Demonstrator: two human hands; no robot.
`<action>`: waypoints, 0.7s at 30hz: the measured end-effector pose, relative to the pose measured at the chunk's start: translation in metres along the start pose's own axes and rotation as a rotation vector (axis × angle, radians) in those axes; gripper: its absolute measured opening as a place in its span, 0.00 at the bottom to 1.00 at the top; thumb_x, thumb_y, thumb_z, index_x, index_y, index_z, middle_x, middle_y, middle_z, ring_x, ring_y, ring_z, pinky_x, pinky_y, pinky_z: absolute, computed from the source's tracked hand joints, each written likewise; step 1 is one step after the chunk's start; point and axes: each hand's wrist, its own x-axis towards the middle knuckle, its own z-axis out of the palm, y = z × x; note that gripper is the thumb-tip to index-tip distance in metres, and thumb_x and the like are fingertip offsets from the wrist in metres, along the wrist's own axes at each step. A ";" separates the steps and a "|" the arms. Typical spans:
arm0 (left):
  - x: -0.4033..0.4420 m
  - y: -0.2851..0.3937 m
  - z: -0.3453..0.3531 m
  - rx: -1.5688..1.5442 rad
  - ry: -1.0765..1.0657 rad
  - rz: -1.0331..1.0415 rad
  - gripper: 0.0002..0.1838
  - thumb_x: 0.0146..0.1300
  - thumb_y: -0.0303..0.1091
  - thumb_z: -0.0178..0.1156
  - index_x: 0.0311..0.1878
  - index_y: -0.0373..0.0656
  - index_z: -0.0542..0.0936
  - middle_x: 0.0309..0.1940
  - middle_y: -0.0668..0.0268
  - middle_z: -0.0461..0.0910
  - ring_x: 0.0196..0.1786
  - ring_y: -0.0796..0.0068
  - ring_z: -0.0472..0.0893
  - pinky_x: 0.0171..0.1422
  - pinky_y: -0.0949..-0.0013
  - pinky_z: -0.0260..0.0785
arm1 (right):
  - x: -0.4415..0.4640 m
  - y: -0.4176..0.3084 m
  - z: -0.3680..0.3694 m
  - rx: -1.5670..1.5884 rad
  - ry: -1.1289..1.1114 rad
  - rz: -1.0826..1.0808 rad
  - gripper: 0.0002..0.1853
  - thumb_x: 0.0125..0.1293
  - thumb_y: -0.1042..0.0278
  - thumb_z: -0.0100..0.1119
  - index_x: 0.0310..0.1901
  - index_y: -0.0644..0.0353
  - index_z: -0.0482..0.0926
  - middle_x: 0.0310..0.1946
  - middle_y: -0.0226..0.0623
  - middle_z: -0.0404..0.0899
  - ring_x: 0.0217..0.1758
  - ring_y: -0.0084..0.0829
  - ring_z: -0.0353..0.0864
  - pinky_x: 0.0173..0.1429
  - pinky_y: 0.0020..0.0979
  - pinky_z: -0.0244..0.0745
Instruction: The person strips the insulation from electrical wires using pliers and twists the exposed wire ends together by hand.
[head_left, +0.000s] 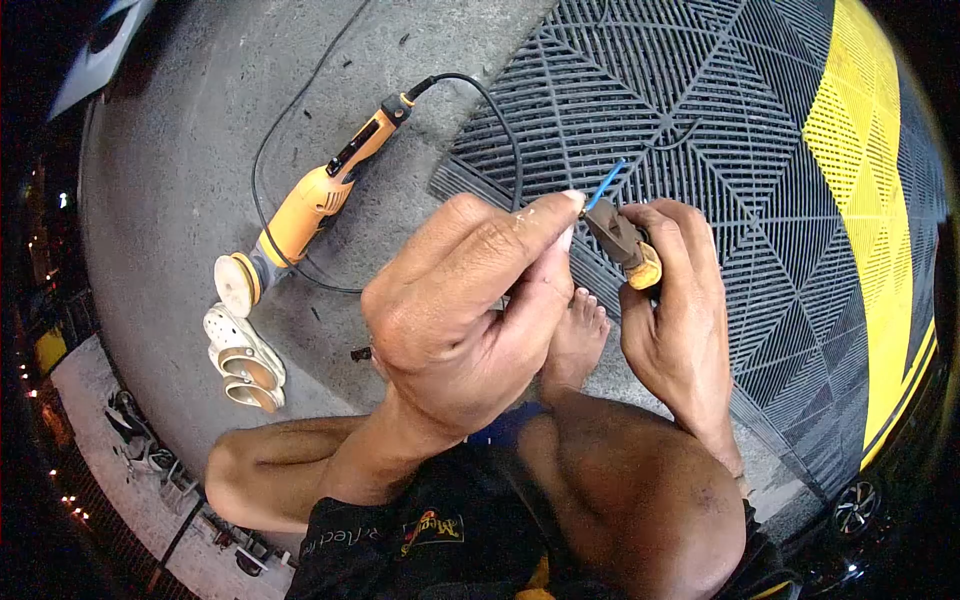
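A short piece of blue wire (606, 182) sticks up between my two hands. The thumb and index finger of my left hand (465, 285) are pinched together at its lower end. My right hand (690, 310) is wrapped around a pair of pliers (613, 230) with dark metal jaws and a yellow grip. The jaws lie against the base of the wire, right beside my left fingertips. Whether they bite on the wire I cannot tell. The rest of the pliers' handles is hidden by my right fingers.
An orange power polisher (305, 212) with a round white pad lies on the concrete floor (200, 130), its black cord (262, 165) looping around. A white clog (243, 352) is beside the pad. Black slatted floor tiles (680, 90) spread to the right, with a yellow strip (860, 180).
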 end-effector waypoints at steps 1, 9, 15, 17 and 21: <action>0.000 0.000 0.000 0.000 0.004 0.011 0.13 0.52 0.15 0.65 0.42 0.38 0.86 0.19 0.74 0.70 0.20 0.87 0.62 0.22 0.78 0.49 | 0.000 0.000 0.000 0.005 0.007 0.008 0.25 0.47 0.85 0.55 0.52 0.67 0.73 0.48 0.51 0.71 0.51 0.52 0.71 0.56 0.44 0.70; -0.003 -0.007 0.000 -0.126 -0.003 0.065 0.14 0.49 0.16 0.64 0.41 0.33 0.84 0.20 0.60 0.75 0.20 0.69 0.74 0.22 0.68 0.64 | -0.004 -0.005 0.002 0.019 -0.023 0.036 0.28 0.48 0.88 0.47 0.56 0.69 0.71 0.53 0.57 0.69 0.57 0.58 0.71 0.63 0.45 0.66; -0.004 0.000 0.000 -0.188 0.053 -0.001 0.09 0.52 0.21 0.63 0.39 0.33 0.81 0.23 0.61 0.73 0.25 0.64 0.77 0.26 0.64 0.68 | 0.000 -0.010 0.005 0.076 -0.068 0.012 0.24 0.52 0.87 0.41 0.54 0.74 0.68 0.49 0.55 0.68 0.52 0.55 0.72 0.60 0.40 0.66; -0.005 -0.005 0.003 -0.171 0.072 0.013 0.09 0.52 0.21 0.64 0.39 0.33 0.81 0.23 0.62 0.73 0.25 0.65 0.77 0.27 0.64 0.69 | 0.001 -0.014 0.006 0.067 -0.026 -0.058 0.22 0.53 0.87 0.41 0.52 0.74 0.68 0.45 0.54 0.67 0.48 0.55 0.71 0.56 0.39 0.67; -0.006 -0.007 0.002 -0.147 0.100 0.062 0.09 0.52 0.22 0.64 0.38 0.34 0.81 0.24 0.62 0.73 0.26 0.66 0.78 0.27 0.64 0.69 | 0.000 -0.015 0.009 0.078 -0.028 -0.016 0.19 0.55 0.87 0.43 0.51 0.73 0.68 0.43 0.53 0.67 0.45 0.54 0.70 0.53 0.39 0.67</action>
